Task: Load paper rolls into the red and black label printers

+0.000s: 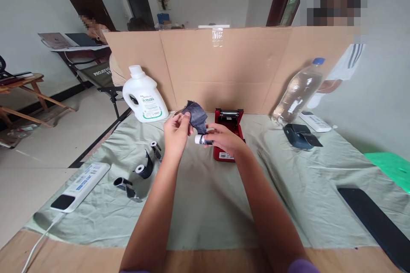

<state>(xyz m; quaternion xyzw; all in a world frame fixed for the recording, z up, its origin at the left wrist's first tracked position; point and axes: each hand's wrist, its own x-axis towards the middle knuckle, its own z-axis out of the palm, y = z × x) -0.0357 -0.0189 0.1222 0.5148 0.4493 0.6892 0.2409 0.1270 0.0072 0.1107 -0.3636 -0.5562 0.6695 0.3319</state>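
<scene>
The left hand (177,130) pinches the upper edge of a dark wrapper (197,116) with closed fingers, while the right hand (224,140) grips a small white paper roll (200,139) at the wrapper's lower end — both held just above the tabletop (205,204), in front of a red label printer (228,130). To the left lie 3 dark-wrapped rolls (144,169), a white power strip (81,185) and a white jug (143,95) — a clear bottle (297,91) leans at the right.

The table cover (205,204) is matt, creased pale-green cloth. The backboard (230,64) is plain matt cardboard. The red printer (228,134) and white jug (144,96) look like smooth glossy plastic.
</scene>
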